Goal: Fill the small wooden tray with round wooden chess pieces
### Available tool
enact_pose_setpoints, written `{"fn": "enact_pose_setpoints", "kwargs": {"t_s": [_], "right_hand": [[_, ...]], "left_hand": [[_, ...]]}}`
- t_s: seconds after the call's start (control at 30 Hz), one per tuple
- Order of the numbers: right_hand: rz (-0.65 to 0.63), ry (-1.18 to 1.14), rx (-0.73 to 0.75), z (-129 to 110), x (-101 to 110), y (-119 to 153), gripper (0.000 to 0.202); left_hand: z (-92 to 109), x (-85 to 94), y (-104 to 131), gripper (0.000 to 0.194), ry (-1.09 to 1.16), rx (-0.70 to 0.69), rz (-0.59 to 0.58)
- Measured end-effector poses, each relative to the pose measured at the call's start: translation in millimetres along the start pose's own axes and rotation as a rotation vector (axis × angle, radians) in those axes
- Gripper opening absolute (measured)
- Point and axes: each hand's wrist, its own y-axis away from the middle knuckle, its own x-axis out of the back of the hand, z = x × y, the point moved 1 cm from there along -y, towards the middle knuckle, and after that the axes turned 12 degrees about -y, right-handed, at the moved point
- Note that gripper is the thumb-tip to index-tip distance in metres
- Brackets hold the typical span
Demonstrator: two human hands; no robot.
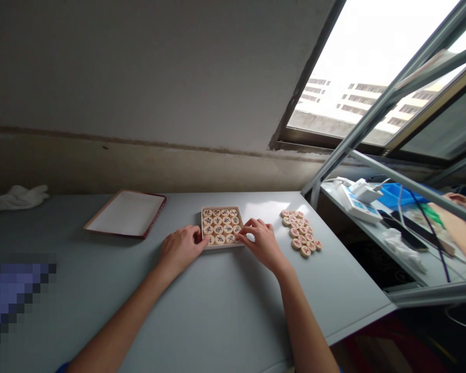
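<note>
A shallow square box (224,246) lies on the table, filled with rows of round wooden Chinese chess pieces (217,229) marked with black characters. My left hand (181,247) grips the box's near left corner, its thumb by the corner piece and its fingers curled at the side wall. At the near right corner, the thumb and fingers of my right hand (261,241) pinch together on a chess piece (237,237), partly hidden by the fingertips. More pieces with red characters (302,238) lie flat in a cluster to the right of the box.
The box lid (126,213) lies upturned on the grey table (217,311) at left. A white cloth (17,198) is at the far left. Beyond a metal frame (334,155) at right are a power strip (359,204), cables and another person's arm (460,235).
</note>
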Motion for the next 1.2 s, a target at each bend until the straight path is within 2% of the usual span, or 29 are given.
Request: {"fn": "enact_pose_setpoints", "kwargs": {"t_s": [0.7, 0.77, 0.93, 1.0, 1.07, 1.2], "right_hand": [[0.038, 0.006, 0.021, 0, 1, 1, 0.019], [0.105, 0.075, -0.02, 4, 5, 1, 0.021], [0.483, 0.328, -0.243, 25, 22, 4, 0.025], [0.568, 0.381, -0.325, 36, 26, 8, 0.03], [0.57, 0.433, -0.389, 46, 28, 12, 0.032], [0.463, 0.511, -0.457, 61, 22, 17, 0.035]], "left_hand": [[1, 2.4, 1, 0.03, 0.002, -0.001, -0.009], [1, 2.4, 1, 0.031, 0.003, -0.003, -0.003], [0, 1.1, 1, 0.031, -0.002, -0.009, 0.009], [0, 0.5, 1, 0.032, -0.006, -0.012, 0.014], [0, 0.1, 1, 0.032, -0.002, -0.021, 0.018], [-1, -0.2, 1, 0.031, 0.011, -0.033, 0.033]]}}
